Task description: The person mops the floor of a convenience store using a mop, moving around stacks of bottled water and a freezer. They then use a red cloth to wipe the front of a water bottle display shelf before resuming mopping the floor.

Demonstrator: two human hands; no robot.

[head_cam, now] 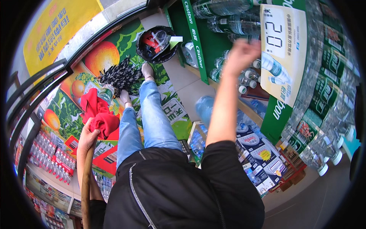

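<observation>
My left hand (89, 133) grips a bunched red cloth (98, 114). A wooden pole (86, 183) runs back from this hand along my forearm. Just beyond the cloth shows a clear plastic bottle (106, 93) with a green label; I cannot tell whether it is held or stands on the floor. A mop head of dark grey strips (123, 75) lies spread by my feet. My right hand (246, 53) is blurred, raised in front of the green shelf (197, 43) beside a price sign (283, 54). Whether its fingers hold anything is unclear.
A bin with a black liner (157, 44) holds rubbish beyond my feet. Bottled water (328, 83) is stacked at the right, and boxes (257, 151) stand below the shelf. Packs of red-capped bottles (53, 156) are at the left. A dark door frame (68, 70) borders the printed floor mat (171, 106).
</observation>
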